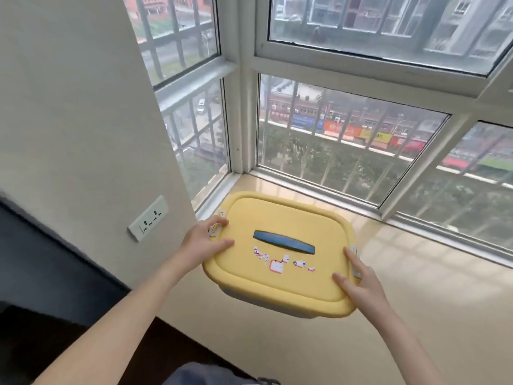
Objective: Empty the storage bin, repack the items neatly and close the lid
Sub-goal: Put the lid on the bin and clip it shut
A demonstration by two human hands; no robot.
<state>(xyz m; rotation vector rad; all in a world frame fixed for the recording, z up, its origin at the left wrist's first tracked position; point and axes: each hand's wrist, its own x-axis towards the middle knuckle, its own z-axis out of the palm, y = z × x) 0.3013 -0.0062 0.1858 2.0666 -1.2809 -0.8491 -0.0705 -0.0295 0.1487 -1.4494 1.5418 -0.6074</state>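
My left hand [205,243] and right hand [359,286] lie straight-fingered, gripping nothing, on the lid [277,218] ends; stiff slick plastic, probably light; grip at latches [355,250].

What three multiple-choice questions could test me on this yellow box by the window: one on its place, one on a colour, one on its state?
1. Where is the storage bin?
A. On a chair
B. On the window ledge, near the corner
C. On a bed

2. What colour is the handle on the lid?
A. Dark blue
B. Red
C. White

3. What state is the lid in?
A. Lying beside the bin
B. Propped upright
C. On the bin, covering it

Answers:
1 B: the beige ledge under the window panes shows around the bin.
2 A: a dark blue bar crosses the middle of the yellow lid.
3 C: the lid lies flat over the whole top.
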